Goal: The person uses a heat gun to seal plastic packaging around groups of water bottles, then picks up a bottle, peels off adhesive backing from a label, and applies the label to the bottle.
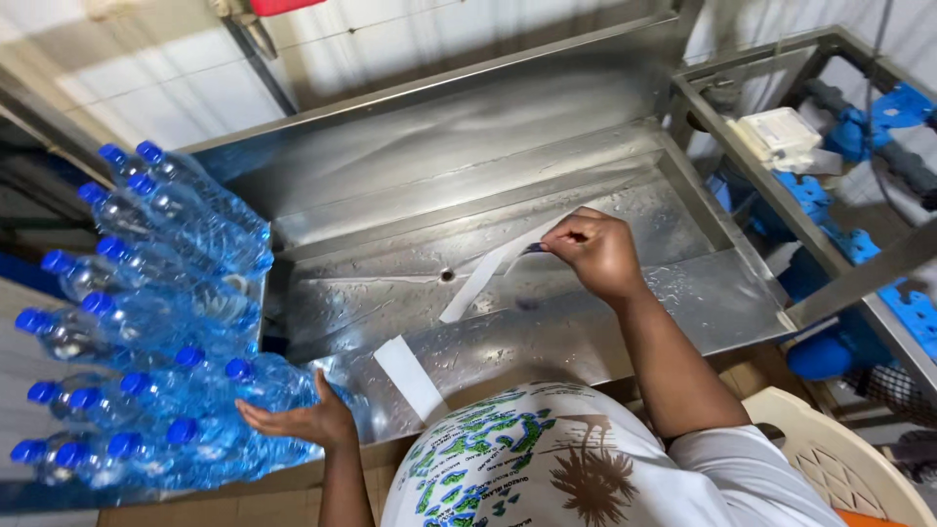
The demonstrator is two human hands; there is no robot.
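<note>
Fingers of the right hand [597, 252] pinched a white label strip [488, 273] at centre frame over the wet steel trough [683, 293], best kept taut, while the left hand [298, 422] lay open-palmed against blue-capped bottles [156, 322] at lower left.

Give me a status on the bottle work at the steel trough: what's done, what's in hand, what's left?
Done: a pile of blue-capped bottles lies stacked on its side at the left of the steel trough. In hand: the right hand pinches one end of a long white strip over the wet trough, while the left hand, open, rests against the pile. Left: cannot tell; no loose bottles show in the trough.
</note>
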